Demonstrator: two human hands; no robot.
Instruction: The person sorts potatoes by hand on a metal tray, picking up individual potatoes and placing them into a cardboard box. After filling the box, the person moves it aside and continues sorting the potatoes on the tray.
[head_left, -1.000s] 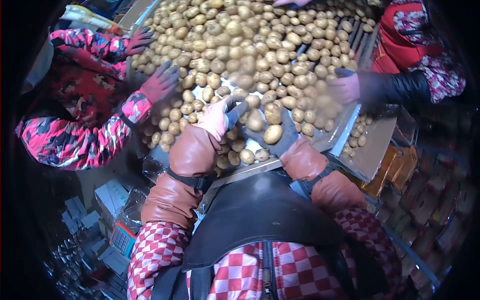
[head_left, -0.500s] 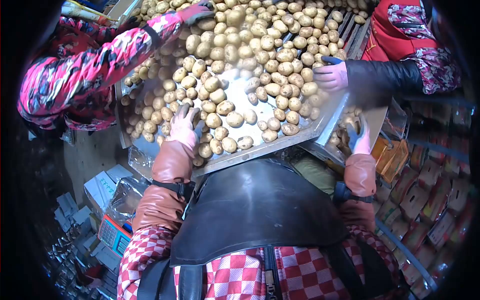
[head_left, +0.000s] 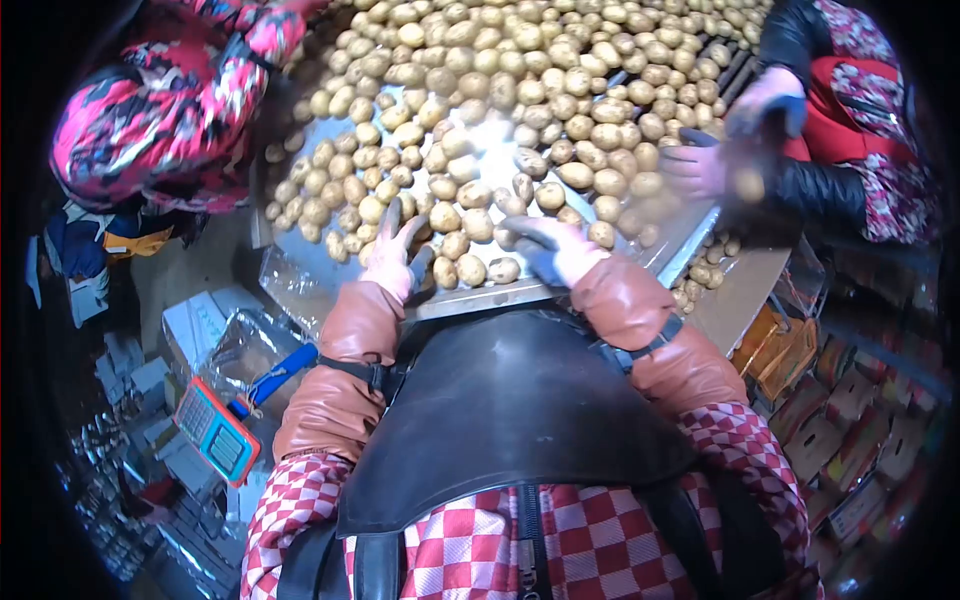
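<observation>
Potatoes [head_left: 474,194] lie spread over the sorting table [head_left: 480,301] before me. My left hand [head_left: 393,258], in a pink glove with dark fingers, rests at the near edge with its fingers spread among the potatoes. To its right, my right hand [head_left: 558,250], gloved alike, reaches in from the side with fingers stretched toward a potato [head_left: 508,232] and touching or nearly touching it. Neither hand is closed around a potato. Between the two hands sit several potatoes, including one [head_left: 503,269] near the rim.
A cardboard box [head_left: 745,300] with potatoes stands right of the table. Co-workers flank the table; a gloved hand [head_left: 695,168] of the right one is near a blurred potato [head_left: 748,185]. An orange crate [head_left: 775,345] and a scale display [head_left: 217,430] stand lower down.
My right hand has moved left from the box onto the table's near edge. My left hand stays among potatoes. The left co-worker's arm has drawn back; the right co-worker's second hand has appeared.
</observation>
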